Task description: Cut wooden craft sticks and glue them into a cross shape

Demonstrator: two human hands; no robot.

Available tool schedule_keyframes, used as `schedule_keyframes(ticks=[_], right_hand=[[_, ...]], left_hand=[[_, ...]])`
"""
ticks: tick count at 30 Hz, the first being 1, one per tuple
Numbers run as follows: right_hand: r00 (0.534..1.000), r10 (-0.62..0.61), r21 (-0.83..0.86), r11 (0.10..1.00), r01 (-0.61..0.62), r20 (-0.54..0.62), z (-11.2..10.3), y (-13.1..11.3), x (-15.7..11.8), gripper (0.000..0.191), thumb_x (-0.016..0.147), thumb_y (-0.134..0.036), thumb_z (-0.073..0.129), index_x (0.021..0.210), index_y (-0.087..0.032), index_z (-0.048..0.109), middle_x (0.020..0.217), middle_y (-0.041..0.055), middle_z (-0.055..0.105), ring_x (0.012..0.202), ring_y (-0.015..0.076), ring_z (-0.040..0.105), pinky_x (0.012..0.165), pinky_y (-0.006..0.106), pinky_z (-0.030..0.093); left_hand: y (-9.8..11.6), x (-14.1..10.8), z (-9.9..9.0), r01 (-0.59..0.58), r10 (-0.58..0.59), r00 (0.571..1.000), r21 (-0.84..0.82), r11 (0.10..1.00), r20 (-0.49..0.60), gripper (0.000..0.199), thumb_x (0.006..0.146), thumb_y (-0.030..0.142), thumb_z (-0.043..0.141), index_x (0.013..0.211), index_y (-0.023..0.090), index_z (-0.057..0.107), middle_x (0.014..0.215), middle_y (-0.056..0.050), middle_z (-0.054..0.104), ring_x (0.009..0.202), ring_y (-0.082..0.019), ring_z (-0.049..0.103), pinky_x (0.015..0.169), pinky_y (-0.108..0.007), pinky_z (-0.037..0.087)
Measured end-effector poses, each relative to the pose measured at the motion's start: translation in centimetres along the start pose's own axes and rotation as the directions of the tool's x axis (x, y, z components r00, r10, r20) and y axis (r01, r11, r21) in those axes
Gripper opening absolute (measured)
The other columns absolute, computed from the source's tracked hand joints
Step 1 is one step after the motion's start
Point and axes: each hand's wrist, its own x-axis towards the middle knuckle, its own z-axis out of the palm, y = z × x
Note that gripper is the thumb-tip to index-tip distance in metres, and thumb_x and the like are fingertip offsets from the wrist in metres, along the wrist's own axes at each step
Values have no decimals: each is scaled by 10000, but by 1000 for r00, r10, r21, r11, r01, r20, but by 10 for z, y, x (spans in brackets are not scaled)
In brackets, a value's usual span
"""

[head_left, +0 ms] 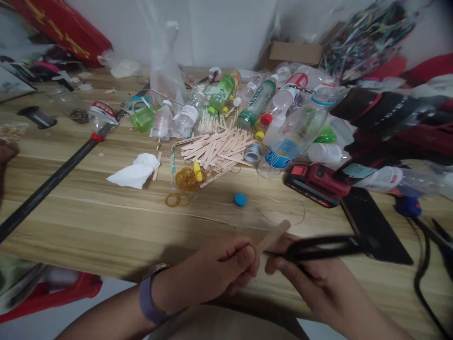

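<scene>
My left hand [226, 267] is closed round a wooden craft stick [274, 236], whose rounded end sticks out up and to the right. Beside it, my right hand [300, 274] grips black-handled scissors [322, 246], blurred by motion. Their long handle loop points right, and a thin dark tip reaches towards the stick near my left fingers. Whether the tip touches the stick, I cannot tell. Beyond my hands, a blue bottle cap [240, 199] lies on the wooden table [116, 226]. A large heap of craft sticks [219, 148] is farther back.
Rubber bands [189, 178] and a white tissue [136, 171] lie left of centre. Plastic bottles [256, 101] crowd the back. A red and black cordless drill [318, 184] stands at right by a dark phone [377, 226]. A black rod [53, 184] crosses the left side. Another person's hand [7, 152] shows at far left.
</scene>
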Motion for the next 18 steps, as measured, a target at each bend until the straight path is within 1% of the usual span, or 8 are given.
schedule_keyframes(ticks=[2, 3, 6, 9, 11, 13, 15, 18], right_hand=[[992, 87, 84, 992, -95, 96, 2, -2, 1, 341, 995, -240, 459, 721, -224, 662, 693, 1, 661, 613, 140, 664, 500, 212, 522], [992, 92, 80, 992, -99, 86, 2, -2, 1, 339, 994, -230, 458, 724, -222, 662, 701, 2, 666, 620, 139, 666, 509, 211, 526], [992, -73, -103, 993, 62, -99, 2, 0, 3, 218, 942, -119, 476, 896, -208, 670, 776, 30, 702, 725, 172, 686, 609, 246, 567], [954, -220, -216, 961, 175, -204, 2, 1, 7, 235, 925, -99, 461, 947, -200, 672, 757, 38, 711, 678, 177, 673, 567, 249, 556], [977, -123, -88, 990, 109, -173, 4, -1, 11, 256, 960, -167, 476, 813, -210, 681, 691, 18, 692, 598, 150, 653, 511, 221, 527], [998, 17, 63, 998, -14, -57, 7, -2, 14, 372, 994, -242, 476, 673, -219, 664, 604, -10, 654, 522, 120, 625, 453, 189, 486], [997, 69, 83, 994, -68, -15, 10, 0, 13, 413, 1008, -273, 462, 652, -224, 666, 571, -23, 636, 492, 109, 614, 422, 179, 461], [982, -118, -116, 988, 101, -145, 10, 11, 8, 273, 996, -227, 458, 875, -212, 702, 728, 18, 707, 637, 148, 667, 524, 214, 523]], left_hand=[[2, 1, -4, -27, 27, 1000, 69, 997, 0, 485, 870, 661, 537, 711, 203, 517, 575, 68, 393, 520, -113, 320, 488, -248, 239], [2, 1, -6, -25, 24, 1000, 82, 996, 7, 481, 877, 655, 530, 709, 204, 513, 577, 69, 387, 525, -114, 322, 494, -247, 246], [2, 3, -7, 23, -26, 998, 57, 998, 51, 452, 910, 642, 444, 722, 232, 449, 570, 84, 333, 492, -118, 286, 472, -241, 271], [3, 4, -7, 36, -40, 997, 67, 997, 68, 431, 930, 632, 389, 740, 246, 413, 574, 88, 320, 474, -122, 259, 450, -244, 265], [7, 4, -10, -1, -6, 998, 121, 993, 63, 452, 924, 646, 421, 740, 233, 443, 596, 75, 349, 506, -124, 288, 487, -255, 273], [12, 5, -14, -44, 33, 997, 177, 983, 67, 474, 907, 653, 479, 725, 215, 479, 622, 55, 388, 556, -127, 327, 536, -269, 273], [14, 6, -18, -58, 42, 995, 191, 980, 85, 486, 896, 663, 499, 713, 213, 474, 625, 51, 387, 568, -127, 329, 551, -273, 271], [11, 7, -18, 3, -25, 989, 149, 989, 143, 485, 904, 678, 439, 723, 228, 423, 596, 69, 327, 515, -116, 292, 503, -251, 284]])
